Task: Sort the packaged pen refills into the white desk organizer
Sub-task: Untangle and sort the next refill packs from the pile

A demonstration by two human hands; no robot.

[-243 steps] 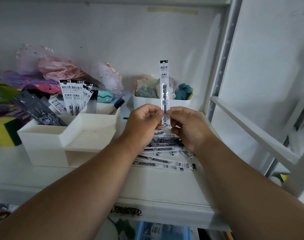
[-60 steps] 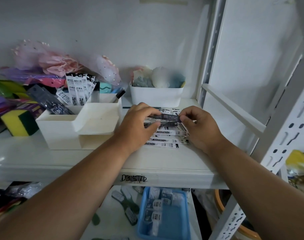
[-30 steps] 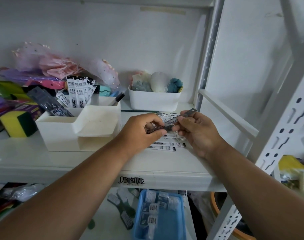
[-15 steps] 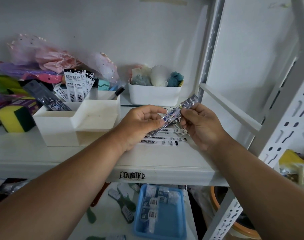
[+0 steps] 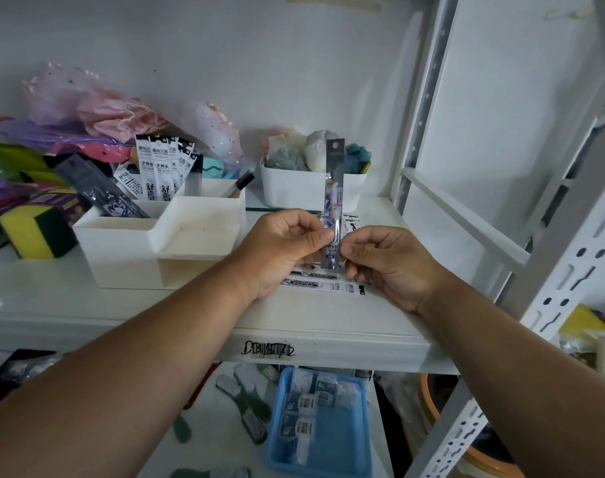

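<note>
Pinching one packaged refill (image 5: 334,205) upright between left hand (image 5: 283,246) and right hand (image 5: 388,263), long axis vertical; white desk organizer (image 5: 163,232) sits left of both, nearer the left hand.

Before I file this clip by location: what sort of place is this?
Probably a stockroom or shop storage corner, not a home desk. White slotted metal shelving holds many identical packaged pen refills in a white desk organizer, and a blue tray of small packaged goods sits on the shelf below.
</note>
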